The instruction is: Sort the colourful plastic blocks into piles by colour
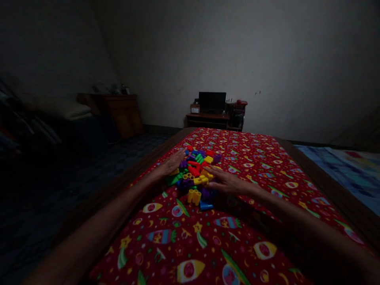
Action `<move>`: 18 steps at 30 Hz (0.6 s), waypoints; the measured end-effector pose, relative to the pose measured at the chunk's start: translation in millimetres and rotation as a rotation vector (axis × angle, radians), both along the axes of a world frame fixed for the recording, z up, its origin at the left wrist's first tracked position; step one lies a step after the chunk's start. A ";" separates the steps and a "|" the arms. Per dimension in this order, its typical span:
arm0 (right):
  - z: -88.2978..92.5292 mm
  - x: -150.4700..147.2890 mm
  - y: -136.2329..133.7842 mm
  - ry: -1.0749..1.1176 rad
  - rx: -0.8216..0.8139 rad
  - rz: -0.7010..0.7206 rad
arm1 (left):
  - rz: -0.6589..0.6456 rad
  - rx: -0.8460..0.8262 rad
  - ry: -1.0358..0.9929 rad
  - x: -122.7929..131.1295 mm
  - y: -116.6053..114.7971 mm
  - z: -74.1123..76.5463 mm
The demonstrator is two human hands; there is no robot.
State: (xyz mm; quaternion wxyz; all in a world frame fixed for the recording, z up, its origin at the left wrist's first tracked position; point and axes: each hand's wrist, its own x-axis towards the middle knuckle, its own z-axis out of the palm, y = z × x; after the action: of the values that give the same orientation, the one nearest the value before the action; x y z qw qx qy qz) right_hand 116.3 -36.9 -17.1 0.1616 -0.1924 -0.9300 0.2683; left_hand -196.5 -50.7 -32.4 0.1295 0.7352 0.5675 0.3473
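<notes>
A pile of small plastic building pieces (197, 168), red, yellow, green, blue and purple, lies on a red patterned cloth (208, 237) over a wooden table. My left hand (173, 161) rests flat against the pile's left side, fingers stretched out. On the pile's right side my right hand (225, 181) lies with its fingers spread, touching the yellow pieces. Neither hand holds a piece. A yellow piece (194, 196) and a blue piece (206, 206) lie loose at the near edge of the pile.
The table's wooden rim (326, 178) runs along both sides. Beyond it a low cabinet with a dark screen (212, 102) stands against the far wall. A wooden cupboard (123, 113) and bedding are at the left, a blue mat (350, 170) at the right.
</notes>
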 end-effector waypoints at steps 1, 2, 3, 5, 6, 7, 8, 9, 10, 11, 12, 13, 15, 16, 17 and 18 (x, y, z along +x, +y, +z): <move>-7.2 3.8 -3.8 -0.047 0.032 0.013 | 0.002 -0.055 0.008 -2.8 -9.8 -4.7; -13.9 4.4 -7.2 -0.085 0.056 0.017 | 0.007 -0.100 0.011 -2.6 -18.3 -8.6; -19.7 1.6 -9.9 -0.110 0.075 0.015 | 0.018 -0.141 0.008 0.6 -25.0 -11.4; -27.8 -14.3 -11.4 -0.112 0.121 -0.009 | 0.056 -0.165 0.004 13.0 -32.1 -12.9; -29.9 -25.9 -9.9 -0.097 0.150 -0.029 | 0.071 -0.161 0.006 20.5 -32.6 -11.8; -30.7 -38.5 -6.9 -0.078 0.179 -0.053 | 0.081 -0.150 0.009 27.5 -31.4 -9.5; -30.3 -50.6 -2.6 -0.059 0.205 -0.077 | 0.091 -0.137 0.010 33.2 -29.2 -6.5; -29.0 -60.8 2.3 -0.042 0.224 -0.099 | 0.102 -0.123 0.007 37.1 -26.8 -3.1; -26.9 -67.8 7.2 -0.030 0.235 -0.117 | 0.111 -0.110 0.003 38.9 -24.9 0.3; -24.3 -70.9 11.2 -0.022 0.242 -0.130 | 0.120 -0.096 -0.002 38.7 -24.5 3.3; -21.3 -69.6 13.6 -0.014 0.249 -0.139 | 0.133 -0.079 -0.005 36.7 -26.2 5.5; -18.2 -64.2 13.5 -0.003 0.259 -0.145 | 0.146 -0.063 -0.001 33.5 -30.6 6.5; -13.3 -44.3 4.4 0.019 0.288 -0.134 | 0.157 -0.041 0.034 25.8 -47.3 4.5; -11.9 -32.4 -4.5 0.023 0.307 -0.109 | 0.146 -0.045 0.069 22.4 -58.7 1.2; -11.3 -21.1 -15.5 0.017 0.324 -0.067 | 0.131 -0.054 0.109 20.0 -70.8 -3.4; -11.6 -11.8 -27.6 -0.003 0.343 -0.006 | 0.090 -0.076 0.161 18.7 -82.4 -8.9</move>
State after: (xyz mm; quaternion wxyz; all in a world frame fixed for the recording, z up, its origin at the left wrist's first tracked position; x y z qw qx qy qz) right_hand 104.5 -64.5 -28.7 0.1914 -0.1651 -0.9618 0.1052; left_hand -177.7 -133.1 -41.2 0.0953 0.7290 0.6214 0.2707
